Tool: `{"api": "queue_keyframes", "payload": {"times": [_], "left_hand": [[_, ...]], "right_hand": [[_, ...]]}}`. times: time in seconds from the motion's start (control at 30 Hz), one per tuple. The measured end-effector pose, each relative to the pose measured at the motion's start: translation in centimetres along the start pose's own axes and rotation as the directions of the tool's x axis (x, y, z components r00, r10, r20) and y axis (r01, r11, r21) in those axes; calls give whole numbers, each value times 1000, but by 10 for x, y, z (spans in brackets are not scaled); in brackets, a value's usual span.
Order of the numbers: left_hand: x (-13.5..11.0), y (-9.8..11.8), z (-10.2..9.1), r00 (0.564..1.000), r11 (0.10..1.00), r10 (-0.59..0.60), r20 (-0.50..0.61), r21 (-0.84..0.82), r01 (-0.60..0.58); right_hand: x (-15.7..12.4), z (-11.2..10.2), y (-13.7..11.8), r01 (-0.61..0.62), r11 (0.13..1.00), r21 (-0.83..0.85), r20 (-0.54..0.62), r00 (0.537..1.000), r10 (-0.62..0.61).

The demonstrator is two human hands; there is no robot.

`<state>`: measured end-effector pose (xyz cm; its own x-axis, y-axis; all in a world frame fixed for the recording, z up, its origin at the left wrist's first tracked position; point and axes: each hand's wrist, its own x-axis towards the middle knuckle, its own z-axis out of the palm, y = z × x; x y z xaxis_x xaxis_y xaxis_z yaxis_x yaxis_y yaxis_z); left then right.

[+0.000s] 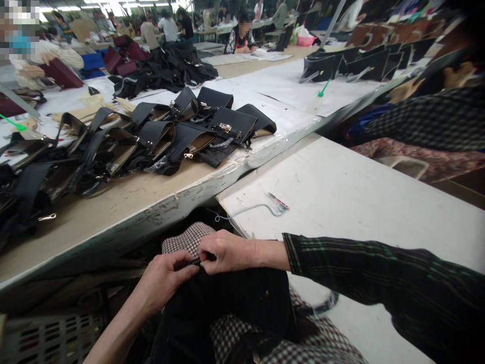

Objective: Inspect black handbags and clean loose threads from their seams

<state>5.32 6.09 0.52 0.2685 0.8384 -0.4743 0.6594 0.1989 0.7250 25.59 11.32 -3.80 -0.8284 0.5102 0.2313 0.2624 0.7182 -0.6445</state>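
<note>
A black handbag (246, 298) lies across my lap, over a checked cloth (223, 331). My left hand (166, 278) pinches its upper edge between thumb and fingers. Right beside it, my right hand (225, 253) is closed with curled fingers at the same edge, almost touching the left fingertips. Whether a small part is inside the right fingers is hidden. A small gold fitting (267, 293) shows on the bag's dark face. At the bag's right side a dark strap in clear wrap (322, 306) sticks out over the white table.
A small pink-handled tool (278, 201) on a blue cord (242, 210) lies on the white side table (341, 187). Several black handbags (151, 136) crowd the long bench (159, 197) ahead. A plastic crate (53, 338) stands lower left. Other people work farther back.
</note>
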Motion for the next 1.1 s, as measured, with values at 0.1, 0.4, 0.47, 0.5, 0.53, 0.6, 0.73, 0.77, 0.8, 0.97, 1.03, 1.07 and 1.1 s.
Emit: {"api": "queue_keyframes", "payload": {"times": [0.1,0.4,0.47,0.5,0.53,0.6,0.73,0.77,0.8,0.97,1.03,1.07,1.1], "left_hand": [[1,-2,0,1000,1000,0,15,7,0],[-2,5,4,1000,1000,-4,8,22,4],[-2,4,6,1000,998,-9,12,-56,10],[-2,4,8,1000,994,-12,11,-105,13],[-2,3,9,1000,987,-18,14,-160,20],[-2,1,11,998,961,-47,37,-270,55],[-4,-4,10,990,907,-107,89,-399,134],[-4,-5,10,989,898,-112,97,-416,142],[-4,-7,9,988,889,-114,108,-432,150],[-2,-13,4,985,890,-59,160,-438,124],[0,-10,1,989,942,-22,146,-330,70],[1,-8,0,991,970,-10,134,-241,42],[3,-5,-1,992,991,1,124,-137,16]], "right_hand": [[-1,1,0,-7,1000,26,-28,1000,8],[-3,-3,-1,-103,986,132,-51,993,110],[-2,-4,-1,-166,971,174,-20,985,172],[-2,-6,-1,-205,957,205,6,978,208],[-1,-7,-1,-245,938,247,35,969,244],[2,-10,2,-323,877,355,101,946,308],[6,-18,9,-397,793,463,246,917,315],[6,-20,11,-391,806,445,282,915,288],[6,-23,13,-371,834,409,313,915,254],[-1,-32,16,-273,939,211,405,898,171],[-2,-34,15,-279,940,196,411,894,179],[-2,-33,14,-279,941,193,413,893,180],[-2,-33,14,-275,943,186,414,893,178]]}}
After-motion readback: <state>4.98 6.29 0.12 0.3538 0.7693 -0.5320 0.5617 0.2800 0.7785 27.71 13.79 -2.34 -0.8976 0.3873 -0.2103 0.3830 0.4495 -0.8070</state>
